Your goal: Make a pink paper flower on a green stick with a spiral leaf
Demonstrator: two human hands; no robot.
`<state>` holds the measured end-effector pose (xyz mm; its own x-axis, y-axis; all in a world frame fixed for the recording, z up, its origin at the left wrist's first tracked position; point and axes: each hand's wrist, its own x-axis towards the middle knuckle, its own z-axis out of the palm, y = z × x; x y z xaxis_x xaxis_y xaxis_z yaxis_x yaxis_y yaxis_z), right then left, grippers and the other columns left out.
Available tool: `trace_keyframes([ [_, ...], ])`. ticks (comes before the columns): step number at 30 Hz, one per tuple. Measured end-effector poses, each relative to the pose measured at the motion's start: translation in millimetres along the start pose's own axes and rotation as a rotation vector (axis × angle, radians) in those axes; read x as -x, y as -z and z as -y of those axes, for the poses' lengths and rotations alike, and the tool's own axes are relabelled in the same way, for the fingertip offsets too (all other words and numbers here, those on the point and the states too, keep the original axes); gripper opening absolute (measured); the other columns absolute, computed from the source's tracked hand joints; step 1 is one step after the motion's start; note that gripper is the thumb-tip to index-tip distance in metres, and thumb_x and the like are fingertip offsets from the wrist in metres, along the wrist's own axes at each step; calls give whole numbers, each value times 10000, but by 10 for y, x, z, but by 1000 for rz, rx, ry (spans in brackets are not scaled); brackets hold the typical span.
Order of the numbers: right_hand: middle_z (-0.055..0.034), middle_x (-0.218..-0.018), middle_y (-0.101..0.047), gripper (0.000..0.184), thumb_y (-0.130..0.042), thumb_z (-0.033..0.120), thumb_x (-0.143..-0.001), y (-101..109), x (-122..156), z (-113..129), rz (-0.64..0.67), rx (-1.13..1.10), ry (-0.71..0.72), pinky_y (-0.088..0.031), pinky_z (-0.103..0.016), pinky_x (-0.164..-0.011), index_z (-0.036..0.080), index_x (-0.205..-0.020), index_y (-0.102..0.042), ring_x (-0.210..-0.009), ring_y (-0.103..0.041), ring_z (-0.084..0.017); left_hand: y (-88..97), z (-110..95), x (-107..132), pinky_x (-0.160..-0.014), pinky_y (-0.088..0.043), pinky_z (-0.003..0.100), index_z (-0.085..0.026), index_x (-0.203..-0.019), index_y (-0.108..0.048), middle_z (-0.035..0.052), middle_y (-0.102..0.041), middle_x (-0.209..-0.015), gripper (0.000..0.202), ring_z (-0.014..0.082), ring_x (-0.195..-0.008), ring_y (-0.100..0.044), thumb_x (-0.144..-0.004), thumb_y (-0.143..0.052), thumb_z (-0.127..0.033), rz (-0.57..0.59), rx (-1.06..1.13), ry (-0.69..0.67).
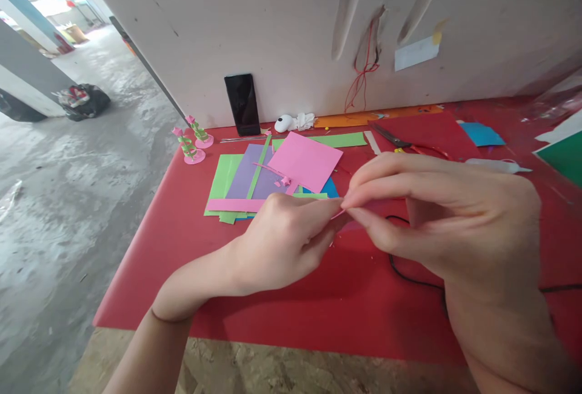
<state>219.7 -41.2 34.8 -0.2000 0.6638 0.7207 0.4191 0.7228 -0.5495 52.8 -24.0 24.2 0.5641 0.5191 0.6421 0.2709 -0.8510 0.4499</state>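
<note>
Both hands meet over the red table covering, fingertips touching. My left hand (286, 236) is closed in a pinch on a thin pink paper strip (338, 214), most of it hidden by the fingers. Thumb and fingertips of my right hand (445, 212) press together at the strip's end, from the right. Behind the hands lie a pink paper square (305, 160), a purple sheet (248, 170), green sheets (218, 179) and a wide pink strip (234, 205). A small folded pink star (285, 181) rests on the stack.
Two small paper flowers on pink bases (194, 156) stand at the table's left edge. A black phone (242, 105) leans against the wall. Scissors or pliers with red handles (427, 150), a glue bottle (495, 166) and a black cable (409, 279) lie on the right.
</note>
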Motion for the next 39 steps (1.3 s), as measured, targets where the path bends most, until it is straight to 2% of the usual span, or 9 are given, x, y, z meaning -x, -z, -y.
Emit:
trace_keyframes([
  [5,67,-701,-681,225,-655,21,-694,79,-16,-106,-1,6,-19,-536,-226,-563,246,-693,-660,-611,-622,-93,-10,12,21,-378,-222,170,-148,-623,-500,-80,-332,-485,258,32,-426,-228,-868,-482,-71,-32,-73,-28],
  [11,4,-704,-694,240,-694,-2,-680,332,-55,-410,-227,104,-170,-496,-244,-531,237,-686,-711,-629,-618,-121,227,-98,69,-359,-209,162,-167,-751,-646,-64,-337,-509,138,31,-445,-245,-861,-580,-114,-154,-62,64],
  [17,48,-705,-680,198,-688,83,-752,175,7,-84,-140,17,-142,-502,-231,-534,272,-798,-726,-625,-594,-96,171,-46,9,-385,-313,144,-145,-665,-621,-80,-392,-455,221,19,-412,-266,-881,-576,-148,-148,-68,97],
  [21,47,-1013,-730,229,-688,197,-785,21,78,55,-71,22,-161,-588,-258,-753,289,-991,-724,-915,-679,-140,38,26,-8,-508,-470,159,-137,-1081,-651,42,-732,-884,228,64,-602,-590,-886,-532,-150,-203,-222,30],
  [24,-11,-1178,-682,324,-685,249,-794,-40,99,32,-57,-35,-187,-585,-310,-882,251,-1117,-687,-1085,-639,-172,-48,79,-3,-455,-468,179,-106,-1260,-544,171,-635,-1265,438,152,-801,-687,-870,-563,-305,-173,-309,-8],
  [28,-73,-1181,-664,392,-703,261,-771,-111,97,-10,-113,-23,-180,-591,-328,-862,170,-1150,-661,-1084,-634,-195,-117,131,4,-443,-485,190,-142,-1380,-416,197,-518,-1392,569,279,-1048,-668,-874,-511,-384,-125,-276,-41],
  [31,-56,-1164,-675,323,-644,186,-804,-139,88,-22,-156,70,-151,-596,-252,-770,175,-1126,-665,-1026,-653,-158,-113,125,5,-484,-534,210,-142,-1417,-346,213,-450,-1439,572,222,-955,-692,-888,-491,-306,-89,-217,-55],
  [34,10,-1053,-721,243,-603,111,-825,-103,75,-38,-202,157,-133,-570,-162,-725,214,-1023,-699,-910,-670,-88,-48,98,-11,-526,-555,205,-90,-1333,-428,227,-511,-1372,484,98,-725,-656,-887,-545,-237,-100,-173,-16],
  [39,113,-792,-722,190,-659,77,-787,3,57,-77,-153,42,-134,-527,-101,-639,255,-831,-708,-701,-643,-21,100,106,-70,-603,-556,218,-160,-988,-616,33,-711,-908,250,109,-721,-638,-790,-711,-280,-151,0,119],
])
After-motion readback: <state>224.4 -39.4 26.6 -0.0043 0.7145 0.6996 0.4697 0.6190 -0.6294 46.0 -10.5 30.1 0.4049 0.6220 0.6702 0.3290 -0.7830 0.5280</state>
